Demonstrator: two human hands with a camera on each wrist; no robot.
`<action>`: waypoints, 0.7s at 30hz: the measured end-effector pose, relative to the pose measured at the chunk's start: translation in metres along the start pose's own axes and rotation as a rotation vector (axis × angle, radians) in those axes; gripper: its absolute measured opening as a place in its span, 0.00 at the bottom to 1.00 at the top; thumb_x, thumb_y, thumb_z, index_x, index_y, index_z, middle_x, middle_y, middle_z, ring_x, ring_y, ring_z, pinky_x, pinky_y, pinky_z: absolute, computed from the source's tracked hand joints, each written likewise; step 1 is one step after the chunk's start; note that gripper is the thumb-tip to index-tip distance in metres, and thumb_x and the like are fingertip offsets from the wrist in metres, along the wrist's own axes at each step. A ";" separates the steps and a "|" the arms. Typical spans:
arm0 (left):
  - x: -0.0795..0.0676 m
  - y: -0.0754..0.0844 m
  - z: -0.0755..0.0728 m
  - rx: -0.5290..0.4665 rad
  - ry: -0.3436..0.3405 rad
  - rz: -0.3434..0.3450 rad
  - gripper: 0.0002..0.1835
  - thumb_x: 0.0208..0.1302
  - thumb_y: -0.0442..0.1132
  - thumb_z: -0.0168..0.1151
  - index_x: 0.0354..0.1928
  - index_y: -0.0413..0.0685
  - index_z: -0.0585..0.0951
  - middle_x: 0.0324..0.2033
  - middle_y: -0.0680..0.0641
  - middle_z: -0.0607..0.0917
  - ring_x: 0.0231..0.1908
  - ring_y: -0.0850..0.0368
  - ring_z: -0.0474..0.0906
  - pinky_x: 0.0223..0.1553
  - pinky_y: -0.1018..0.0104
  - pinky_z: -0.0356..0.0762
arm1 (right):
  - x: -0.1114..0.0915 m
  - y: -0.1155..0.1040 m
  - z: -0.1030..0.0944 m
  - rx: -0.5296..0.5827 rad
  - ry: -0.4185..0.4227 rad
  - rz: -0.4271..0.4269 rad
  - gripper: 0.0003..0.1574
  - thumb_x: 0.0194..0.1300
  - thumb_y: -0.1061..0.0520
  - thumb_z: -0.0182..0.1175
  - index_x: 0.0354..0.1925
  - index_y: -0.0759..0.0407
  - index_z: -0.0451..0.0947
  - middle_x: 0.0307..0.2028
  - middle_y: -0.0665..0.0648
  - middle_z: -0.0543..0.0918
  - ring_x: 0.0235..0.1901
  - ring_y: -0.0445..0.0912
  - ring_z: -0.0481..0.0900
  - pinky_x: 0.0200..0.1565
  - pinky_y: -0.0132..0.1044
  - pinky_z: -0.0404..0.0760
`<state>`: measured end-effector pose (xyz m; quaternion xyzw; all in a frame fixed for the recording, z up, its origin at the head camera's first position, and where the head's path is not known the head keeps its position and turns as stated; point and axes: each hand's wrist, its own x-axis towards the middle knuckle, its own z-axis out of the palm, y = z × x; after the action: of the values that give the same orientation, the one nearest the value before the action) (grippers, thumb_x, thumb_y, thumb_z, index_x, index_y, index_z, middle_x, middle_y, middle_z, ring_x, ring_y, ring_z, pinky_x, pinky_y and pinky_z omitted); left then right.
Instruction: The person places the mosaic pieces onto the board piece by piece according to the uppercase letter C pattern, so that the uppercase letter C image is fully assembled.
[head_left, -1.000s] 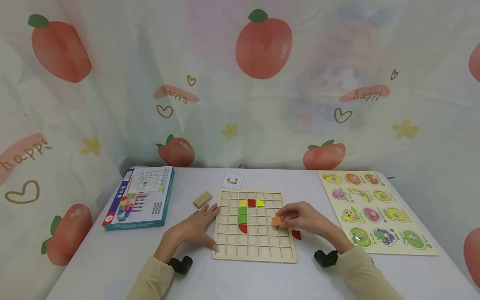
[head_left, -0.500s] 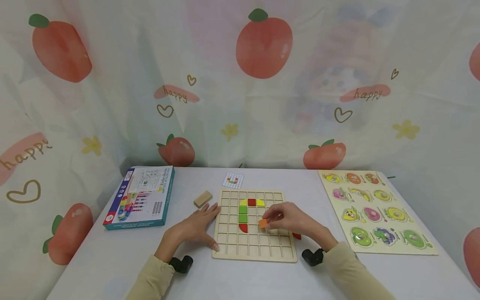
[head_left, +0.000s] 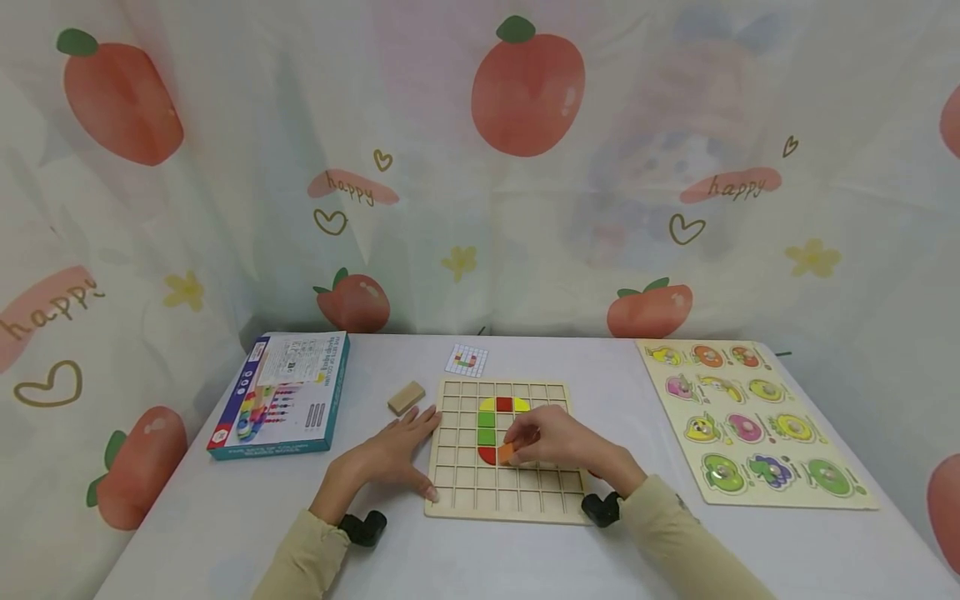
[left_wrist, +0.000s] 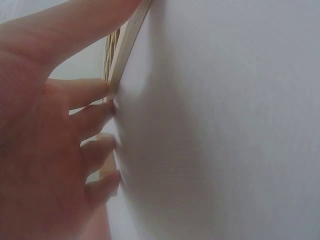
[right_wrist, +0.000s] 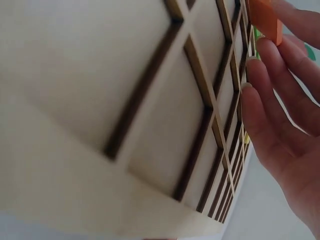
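Note:
A wooden grid board (head_left: 510,502) lies flat on the table. My left hand (head_left: 390,458) rests at its left edge, fingers spread, thumb near the front left corner. In the left wrist view the fingertips sit against the board's side (left_wrist: 131,42). With thumb and fingertips my right hand (head_left: 558,440) pinches an orange square block (head_left: 506,454) over the middle of the grid. That block sits just right of a red rounded-corner piece (head_left: 487,456). Green squares (head_left: 487,436) run up from the red piece to a row with a red square (head_left: 504,404) between yellow rounded-corner pieces (head_left: 487,405).
A small pattern card (head_left: 466,361) lies behind the board. A plain wooden block (head_left: 406,398) is beyond my left hand. At the left stands a flat toy box (head_left: 285,417), and at the right lies a fruit puzzle board (head_left: 750,450).
My right hand has carried the orange block leftward across the grid, from its right side to beside the red rounded-corner piece. The left hand has stayed put.

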<state>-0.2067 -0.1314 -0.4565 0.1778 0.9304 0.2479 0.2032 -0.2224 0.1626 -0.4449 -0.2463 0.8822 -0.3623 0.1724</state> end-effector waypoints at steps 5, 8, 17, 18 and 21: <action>0.000 0.000 0.000 -0.004 -0.002 0.000 0.63 0.44 0.53 0.85 0.81 0.51 0.59 0.82 0.50 0.54 0.83 0.46 0.39 0.80 0.38 0.45 | 0.003 -0.002 0.004 -0.045 0.003 0.009 0.11 0.58 0.60 0.76 0.39 0.58 0.87 0.27 0.47 0.82 0.30 0.41 0.77 0.35 0.29 0.78; 0.001 0.000 0.000 -0.007 -0.003 0.001 0.63 0.44 0.52 0.85 0.81 0.51 0.59 0.82 0.50 0.54 0.83 0.46 0.39 0.80 0.38 0.45 | 0.002 -0.002 0.003 -0.054 -0.010 0.005 0.10 0.59 0.61 0.75 0.40 0.58 0.87 0.27 0.47 0.82 0.30 0.42 0.77 0.35 0.29 0.79; 0.001 -0.001 0.001 -0.008 -0.013 0.009 0.63 0.44 0.52 0.85 0.81 0.50 0.58 0.82 0.49 0.53 0.83 0.46 0.38 0.80 0.39 0.44 | -0.016 0.010 -0.008 -0.027 0.010 -0.024 0.11 0.65 0.61 0.70 0.47 0.58 0.88 0.37 0.47 0.88 0.37 0.40 0.82 0.42 0.29 0.82; 0.001 -0.001 0.001 -0.011 -0.012 0.008 0.63 0.44 0.52 0.85 0.81 0.50 0.58 0.82 0.49 0.53 0.83 0.46 0.38 0.80 0.39 0.44 | -0.019 0.011 -0.010 -0.031 0.018 -0.027 0.11 0.65 0.61 0.70 0.47 0.57 0.88 0.37 0.46 0.88 0.37 0.40 0.81 0.42 0.28 0.82; 0.000 0.000 0.000 -0.015 -0.007 0.006 0.63 0.44 0.52 0.85 0.81 0.50 0.58 0.82 0.49 0.54 0.83 0.46 0.38 0.80 0.38 0.44 | -0.029 0.015 -0.016 -0.044 0.049 -0.021 0.10 0.66 0.60 0.69 0.46 0.57 0.88 0.37 0.46 0.87 0.36 0.40 0.80 0.40 0.29 0.81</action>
<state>-0.2068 -0.1314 -0.4565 0.1800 0.9273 0.2548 0.2071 -0.2113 0.1969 -0.4413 -0.2503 0.8912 -0.3507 0.1417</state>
